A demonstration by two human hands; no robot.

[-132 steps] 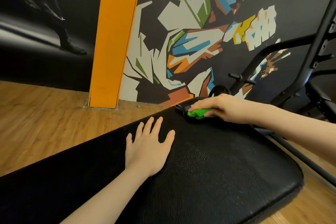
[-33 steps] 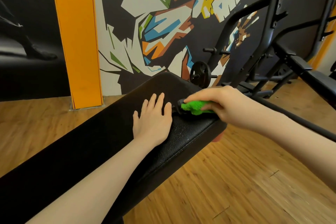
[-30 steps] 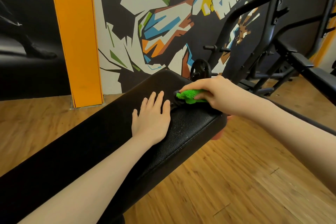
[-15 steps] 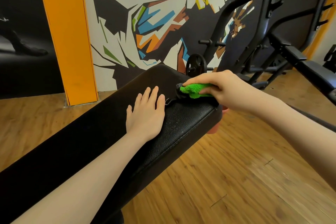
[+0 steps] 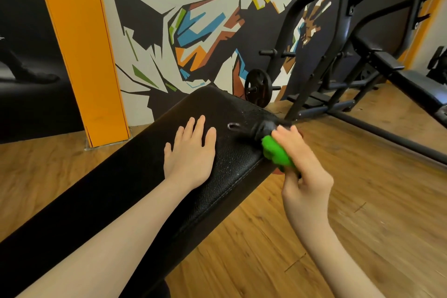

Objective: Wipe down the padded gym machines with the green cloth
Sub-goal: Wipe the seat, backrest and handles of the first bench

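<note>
The green cloth point(image 5: 275, 153) is bunched in the curled right hand point(image 5: 303, 172) against the bench pad's point(image 5: 135, 176) side edge. The left hand point(image 5: 189, 152) is laid flat on top, fingers straight, holding nothing. Firm pressure should be kept along the seam just below the grip.

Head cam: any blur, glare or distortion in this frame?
Head view: motion blur smears the right hand and green cloth at the bench pad edge; left hand sharp; soft sheen on the pad, no hard glare; wide-angle bending of the orange pillar and rack.
</note>
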